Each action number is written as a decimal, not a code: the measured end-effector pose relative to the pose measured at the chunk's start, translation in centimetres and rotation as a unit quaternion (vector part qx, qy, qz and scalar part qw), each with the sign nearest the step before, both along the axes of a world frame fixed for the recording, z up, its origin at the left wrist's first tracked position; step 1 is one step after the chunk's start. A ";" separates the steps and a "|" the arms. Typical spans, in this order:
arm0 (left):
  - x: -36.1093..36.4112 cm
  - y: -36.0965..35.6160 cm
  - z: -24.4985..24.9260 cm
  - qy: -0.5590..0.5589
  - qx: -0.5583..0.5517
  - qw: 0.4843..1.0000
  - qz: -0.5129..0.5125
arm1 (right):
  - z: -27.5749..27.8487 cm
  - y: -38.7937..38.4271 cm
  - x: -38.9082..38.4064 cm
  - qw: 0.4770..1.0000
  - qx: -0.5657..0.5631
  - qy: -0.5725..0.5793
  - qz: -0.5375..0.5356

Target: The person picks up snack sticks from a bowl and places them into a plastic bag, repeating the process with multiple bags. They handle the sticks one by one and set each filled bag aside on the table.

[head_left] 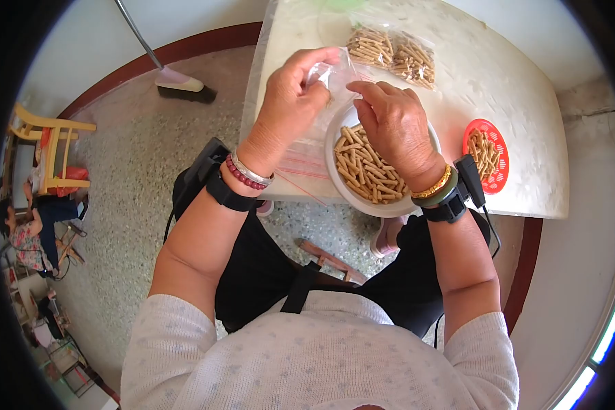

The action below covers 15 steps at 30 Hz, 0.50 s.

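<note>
My left hand (pixel 297 92) is closed on a clear plastic bag (pixel 345 72), its fingers and thumb pinching the film above the table. To its right, my right hand (pixel 396 116) hovers over the far part of a white bowl (pixel 333 160). Its index finger points toward the bag, and the thumb is a little apart from it. Nothing shows between them, while the other fingers are partly hidden. Many short tan sticks (pixel 369 167) fill the bowl.
Two clear bags of similar sticks (pixel 393 55) lie at the back of the table (pixel 471 55). A red basket (pixel 504 160) of sticks stands at right. Flat plastic bags (pixel 301 160) lie at left. A broom (pixel 184 85), a wooden chair (pixel 65 154) and another person (pixel 31 239) are farther left.
</note>
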State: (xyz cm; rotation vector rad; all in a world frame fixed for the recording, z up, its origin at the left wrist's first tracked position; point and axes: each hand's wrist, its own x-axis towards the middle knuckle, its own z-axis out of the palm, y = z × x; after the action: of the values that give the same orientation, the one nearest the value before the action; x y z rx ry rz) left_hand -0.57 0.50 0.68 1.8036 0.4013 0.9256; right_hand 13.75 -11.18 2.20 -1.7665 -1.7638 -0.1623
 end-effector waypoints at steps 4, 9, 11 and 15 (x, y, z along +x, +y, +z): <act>-0.3 0.6 0.4 0.030 -0.007 0.997 0.076 | -0.1 -0.2 0.2 0.999 -0.011 -0.035 0.004; 0.0 0.4 1.2 -0.014 0.161 0.975 0.150 | 0.7 -0.2 0.0 0.998 0.044 -0.048 0.024; -0.1 0.1 1.5 0.013 0.260 0.955 0.141 | 0.7 -0.1 0.0 0.994 0.088 -0.050 0.035; 0.1 0.3 0.4 0.043 0.205 0.972 0.105 | 0.0 -0.3 0.9 0.998 0.051 -0.028 0.015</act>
State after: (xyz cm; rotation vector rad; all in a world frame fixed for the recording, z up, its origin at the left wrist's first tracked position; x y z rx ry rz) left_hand -0.51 0.77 1.11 2.2144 0.4891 1.1417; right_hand 14.61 -11.52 2.18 -1.6774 -1.7877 -0.2865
